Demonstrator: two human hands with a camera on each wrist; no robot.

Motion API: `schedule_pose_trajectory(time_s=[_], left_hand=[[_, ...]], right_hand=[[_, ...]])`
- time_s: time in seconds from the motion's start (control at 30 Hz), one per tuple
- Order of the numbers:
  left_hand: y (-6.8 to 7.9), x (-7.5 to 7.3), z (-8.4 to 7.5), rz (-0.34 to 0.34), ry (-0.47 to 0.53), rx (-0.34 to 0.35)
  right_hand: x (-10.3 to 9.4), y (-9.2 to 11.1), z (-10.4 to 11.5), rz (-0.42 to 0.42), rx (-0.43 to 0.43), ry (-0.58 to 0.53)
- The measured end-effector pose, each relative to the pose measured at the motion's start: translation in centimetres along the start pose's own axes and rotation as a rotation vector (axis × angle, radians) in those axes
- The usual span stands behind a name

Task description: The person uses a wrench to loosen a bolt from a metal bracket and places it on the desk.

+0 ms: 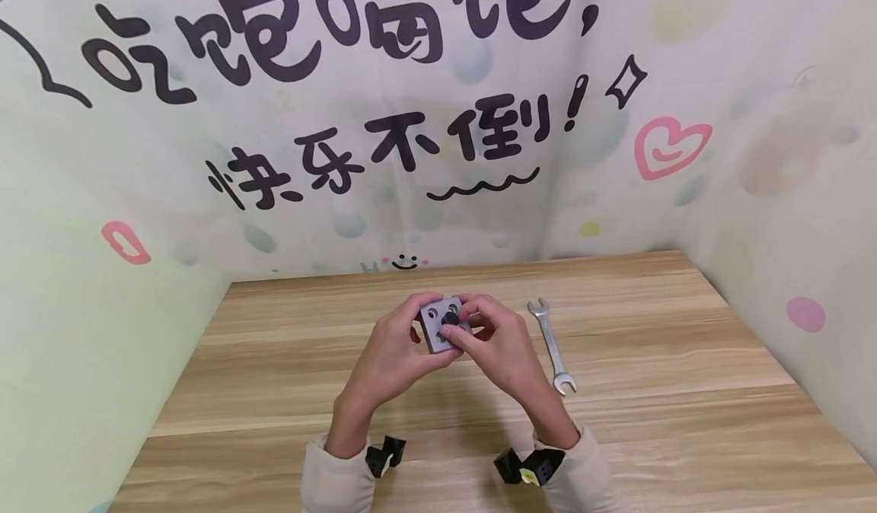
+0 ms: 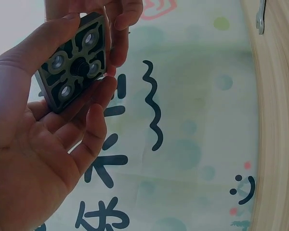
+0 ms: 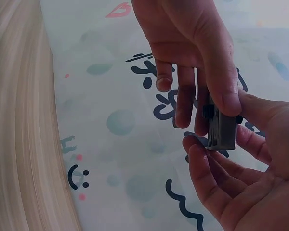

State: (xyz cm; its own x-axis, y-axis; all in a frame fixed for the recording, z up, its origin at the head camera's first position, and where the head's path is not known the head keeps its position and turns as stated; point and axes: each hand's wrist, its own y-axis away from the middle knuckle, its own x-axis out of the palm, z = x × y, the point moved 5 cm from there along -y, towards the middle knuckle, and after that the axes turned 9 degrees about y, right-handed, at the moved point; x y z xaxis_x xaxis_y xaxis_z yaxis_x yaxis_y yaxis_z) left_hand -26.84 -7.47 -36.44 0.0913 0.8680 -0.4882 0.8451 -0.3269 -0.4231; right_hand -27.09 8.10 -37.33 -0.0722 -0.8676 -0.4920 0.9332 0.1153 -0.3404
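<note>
Grey plate [image 1: 435,327]: tilted, held above the desk [image 1: 274,391], edges gripped between thumb and fingers of the left hand [image 1: 392,352]. Right hand [image 1: 500,345]: thumb and forefinger apparently pinching the black bolt [image 1: 450,318] at plate centre. Plate could twist or drop if the left grip slackens under right-hand pressure. Left wrist view shows the plate's ribbed back [image 2: 70,67], hidden in head view; only head view shows the whole wrench [image 1: 552,347].

Square grey plate [image 1: 435,325]: four round holes, black central knob [image 1: 450,318]; tilted, edges in left fingers [image 2: 95,127], knob at right fingers [image 1: 481,307].
</note>
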Motion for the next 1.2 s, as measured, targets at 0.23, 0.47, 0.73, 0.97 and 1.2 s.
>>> schedule_pose_trajectory(time_s=[0.23, 0.47, 0.73, 0.97, 1.2], left_hand=[[0.03, -0.08, 0.02, 0.0, -0.004, -0.003], [0.04, -0.17, 0.0, -0.001, -0.002, -0.006], [0.09, -0.25, -0.16, 0.001, 0.005, -0.008], [0.03, -0.15, -0.01, 0.005, 0.006, -0.008], [0.06, -0.13, 0.02, 0.006, 0.008, -0.01]], right_hand=[[-0.01, 0.05, 0.19, 0.007, -0.035, -0.009], [-0.05, 0.06, 0.17, 0.024, -0.048, -0.008], [-0.14, 0.05, 0.14, 0.039, -0.055, -0.006], [-0.28, 0.01, 0.06, 0.066, -0.064, -0.02], [-0.34, -0.03, 0.09, 0.101, -0.077, -0.019]])
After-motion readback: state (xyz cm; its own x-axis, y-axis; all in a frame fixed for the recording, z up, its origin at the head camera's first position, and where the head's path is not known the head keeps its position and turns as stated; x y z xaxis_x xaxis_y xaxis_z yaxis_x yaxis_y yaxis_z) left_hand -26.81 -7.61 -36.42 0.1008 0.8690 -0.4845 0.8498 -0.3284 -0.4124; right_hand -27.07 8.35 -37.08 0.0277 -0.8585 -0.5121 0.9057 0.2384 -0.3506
